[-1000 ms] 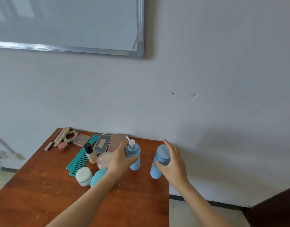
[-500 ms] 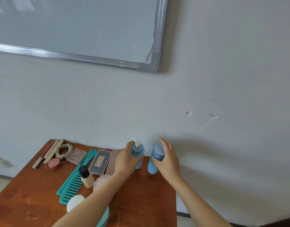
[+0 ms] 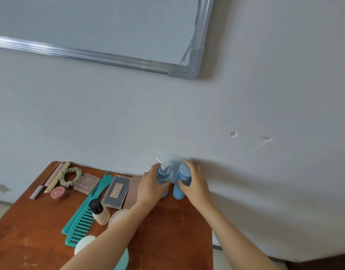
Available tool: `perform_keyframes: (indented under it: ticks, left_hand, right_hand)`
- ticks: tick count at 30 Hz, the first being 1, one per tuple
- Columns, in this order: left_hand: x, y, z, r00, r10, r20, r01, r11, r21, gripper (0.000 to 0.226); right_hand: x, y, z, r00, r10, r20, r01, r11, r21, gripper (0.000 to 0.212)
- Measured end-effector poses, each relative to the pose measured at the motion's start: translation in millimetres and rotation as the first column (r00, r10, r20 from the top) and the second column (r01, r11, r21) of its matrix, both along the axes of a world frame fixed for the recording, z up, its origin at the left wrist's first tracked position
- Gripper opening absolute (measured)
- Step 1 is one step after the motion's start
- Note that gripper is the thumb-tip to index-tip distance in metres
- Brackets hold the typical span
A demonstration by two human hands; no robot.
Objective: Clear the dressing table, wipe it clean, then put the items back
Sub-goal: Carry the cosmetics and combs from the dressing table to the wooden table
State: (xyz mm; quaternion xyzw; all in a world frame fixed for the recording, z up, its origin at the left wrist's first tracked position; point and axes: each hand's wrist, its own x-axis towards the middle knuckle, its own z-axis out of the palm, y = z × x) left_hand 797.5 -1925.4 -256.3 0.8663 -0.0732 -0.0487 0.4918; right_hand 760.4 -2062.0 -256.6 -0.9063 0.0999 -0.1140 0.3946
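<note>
Two blue bottles stand side by side at the back right of the brown dressing table (image 3: pixel 171 230), close to the wall. My left hand (image 3: pixel 151 187) is wrapped around the pump bottle (image 3: pixel 163 173). My right hand (image 3: pixel 196 184) grips the capped blue bottle (image 3: pixel 182 177) beside it. Both bottles are upright, with their bases on the table. Left of them lie a pink flat case (image 3: pixel 133 190), a dark palette (image 3: pixel 117 190), two teal combs (image 3: pixel 86 217) and a small foundation bottle (image 3: pixel 99 212).
A beige scrunchie (image 3: pixel 70 177), a pink compact (image 3: pixel 86 183), a red round tin (image 3: pixel 58 192) and pencils (image 3: pixel 49 179) lie at the back left. A clear jar (image 3: pixel 118 217), a white jar (image 3: pixel 83 244) and a teal case (image 3: pixel 122 260) sit under my left arm. A whiteboard (image 3: pixel 109 26) hangs above.
Both hands have carried the two blue bottles back from mid-table toward the wall and brought them closer together. The view has tilted upward.
</note>
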Motion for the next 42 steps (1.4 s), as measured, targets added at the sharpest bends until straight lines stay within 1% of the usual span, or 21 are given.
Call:
perform_keyframes:
  ticks: [3, 5, 9, 12, 14, 16, 18, 21, 23, 25, 27, 31, 34, 36, 37, 38, 39, 40, 41, 42]
  left_hand:
    - [1.6, 0.3, -3.4, 0.999, -0.026, 0.022, 0.026, 1.0, 0.015, 0.053]
    - [3.3, 0.4, -2.6, 0.999, -0.039, 0.015, 0.038, 0.998, 0.044, 0.054]
    - [-1.6, 4.0, 4.7, 0.997, -0.073, -0.015, 0.074, 0.991, 0.109, 0.062]
    - [-14.0, 14.1, 8.0, 0.998, -0.055, -0.039, 0.06, 0.987, 0.146, 0.07]
    - [-24.1, 22.8, 8.2, 0.999, -0.042, -0.031, 0.046, 0.987, 0.154, 0.073]
    - [-35.7, 31.3, 10.2, 0.999, -0.03, -0.016, 0.032, 0.988, 0.149, 0.07]
    - [-48.7, 39.6, 15.2, 0.999, -0.041, 0.01, 0.039, 0.986, 0.163, 0.061]
    - [-70.0, 53.4, 22.3, 0.985, -0.136, 0.104, 0.102, 0.955, 0.28, 0.049]
    - [-81.3, 63.3, 22.3, 0.968, -0.189, 0.166, 0.11, 0.912, 0.396, 0.047]
    - [-90.8, 72.4, 21.6, 0.952, -0.222, 0.209, 0.102, 0.878, 0.468, 0.045]
    - [-97.6, 79.6, 20.6, 0.942, -0.251, 0.22, 0.11, 0.855, 0.507, 0.042]
    - [-102.0, 87.8, 14.3, 0.932, -0.303, 0.199, 0.148, 0.82, 0.554, 0.041]
    - [-100.5, 84.8, 13.2, 0.901, -0.377, 0.215, 0.194, 0.793, 0.577, 0.043]
    - [-99.0, 80.3, 16.9, 0.865, -0.445, 0.232, 0.261, 0.793, 0.55, 0.042]
    - [-97.7, 78.0, 19.0, 0.842, -0.486, 0.234, 0.31, 0.792, 0.526, 0.045]
    - [-97.6, 74.4, 22.5, 0.809, -0.537, 0.239, 0.37, 0.781, 0.502, 0.053]
    - [-97.7, 71.4, 24.6, 0.784, -0.566, 0.256, 0.407, 0.779, 0.477, 0.062]
    - [-98.2, 68.9, 26.0, 0.76, -0.591, 0.27, 0.447, 0.777, 0.442, 0.067]
    - [-100.3, 66.5, 27.3, 0.725, -0.629, 0.28, 0.498, 0.76, 0.419, 0.064]
    - [-104.5, 66.2, 28.6, 0.684, -0.672, 0.286, 0.544, 0.73, 0.414, 0.061]
  right_hand:
    - [2.7, -0.5, 0.8, 0.999, 0.034, -0.029, -0.035, 0.999, -0.006, 0.064]
    - [2.0, -0.6, 2.0, 0.998, 0.044, -0.05, -0.045, 0.999, -0.029, 0.065]
    - [-6.2, -1.3, 7.4, 0.997, 0.02, -0.08, -0.024, 0.998, -0.053, 0.075]
    - [-20.8, -5.1, 16.6, 0.999, 0.001, -0.045, -0.003, 0.998, -0.059, 0.08]
    - [-34.7, -8.4, 22.4, 1.0, 0.012, -0.011, -0.013, 0.995, -0.099, 0.08]
    - [-48.1, -10.5, 25.0, 0.999, 0.031, 0.022, -0.028, 0.991, -0.131, 0.08]
    - [-58.5, -9.7, 26.1, 0.997, 0.052, 0.058, -0.042, 0.985, -0.166, 0.08]
    - [-68.6, -3.4, 26.4, 0.991, 0.088, 0.105, -0.056, 0.96, -0.274, 0.074]
    - [-74.9, 4.4, 27.1, 0.987, 0.121, 0.105, -0.078, 0.935, -0.345, 0.066]
    - [-80.3, 11.4, 23.6, 0.976, 0.181, 0.12, -0.109, 0.886, -0.451, 0.057]
    - [-87.8, 15.5, 15.2, 0.971, 0.205, 0.127, -0.103, 0.83, -0.548, 0.048]
    - [-112.3, 26.8, 9.1, 0.974, 0.209, 0.088, -0.107, 0.766, -0.634, 0.038]
    - [-133.5, 29.7, 14.1, 0.985, 0.159, 0.061, -0.08, 0.746, -0.661, 0.035]
    - [-150.4, 29.4, 15.6, 0.996, 0.081, 0.038, -0.035, 0.746, -0.665, 0.03]
    - [-159.2, 30.7, 19.2, 0.999, 0.032, 0.028, -0.005, 0.74, -0.673, 0.026]
    - [-171.1, 30.9, 22.5, 0.999, -0.041, 0.019, 0.043, 0.747, -0.663, 0.023]
    - [-180.7, 30.0, 26.1, 0.995, -0.1, -0.013, 0.067, 0.752, -0.656, 0.027]
    - [-192.6, 31.0, 27.8, 0.986, -0.164, -0.037, 0.098, 0.739, -0.666, 0.034]
    - [-209.8, 37.3, 31.3, 0.969, -0.245, -0.023, 0.164, 0.711, -0.683, 0.036]
    - [-228.6, 45.4, 32.8, 0.948, -0.318, 0.006, 0.234, 0.685, -0.69, 0.034]
